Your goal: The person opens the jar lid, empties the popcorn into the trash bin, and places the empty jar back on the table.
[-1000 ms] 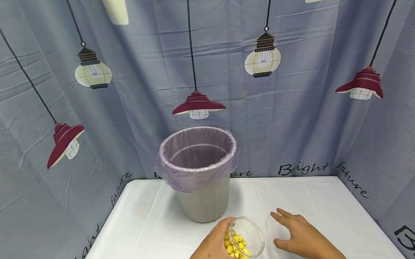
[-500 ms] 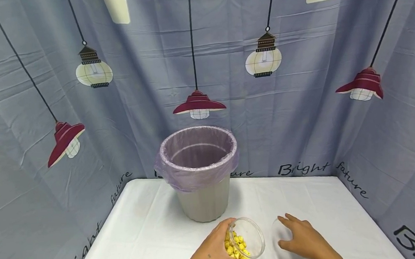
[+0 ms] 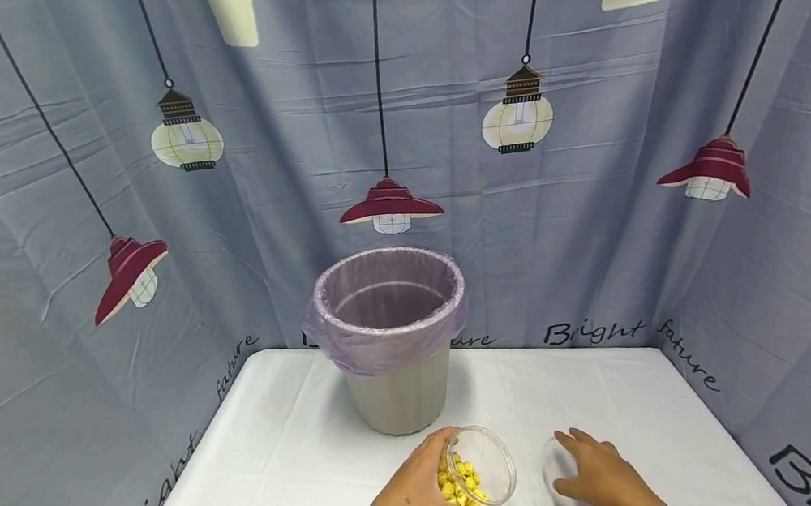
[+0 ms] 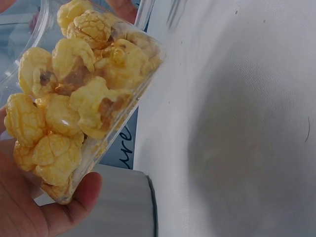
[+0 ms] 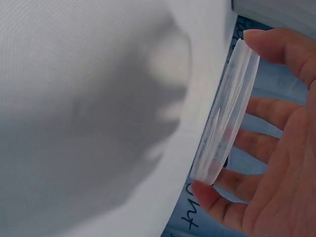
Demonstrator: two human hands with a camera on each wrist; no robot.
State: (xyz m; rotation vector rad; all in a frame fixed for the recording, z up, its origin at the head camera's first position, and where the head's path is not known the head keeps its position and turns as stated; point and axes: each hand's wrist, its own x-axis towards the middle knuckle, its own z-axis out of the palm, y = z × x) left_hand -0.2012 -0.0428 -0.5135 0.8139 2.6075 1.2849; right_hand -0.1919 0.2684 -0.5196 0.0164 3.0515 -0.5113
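Observation:
My left hand (image 3: 417,492) grips a clear plastic tub (image 3: 497,460) at the front of the table. The tub is tilted, its round open mouth turned to the right in the head view. Yellow popcorn (image 4: 74,98) fills its lower part, with thumb and fingers wrapped about the wall. To the right, my right hand (image 3: 604,474) holds a clear round lid (image 5: 226,113) by its edge, thumb on one side and fingers on the other. Hand and lid cast a shadow on the white cloth. Lid and tub are apart.
Behind the left hand stands a grey bin (image 3: 401,400) with a purple bag (image 3: 378,353) folded over its rim. A white cloth (image 3: 271,453) covers the table. Blue-grey curtains (image 3: 293,150) printed with lamps enclose the table at the back and sides.
My right hand has moved to the right and slightly towards me with the lid, widening the gap from the tub. The left hand and tub have stayed nearly still.

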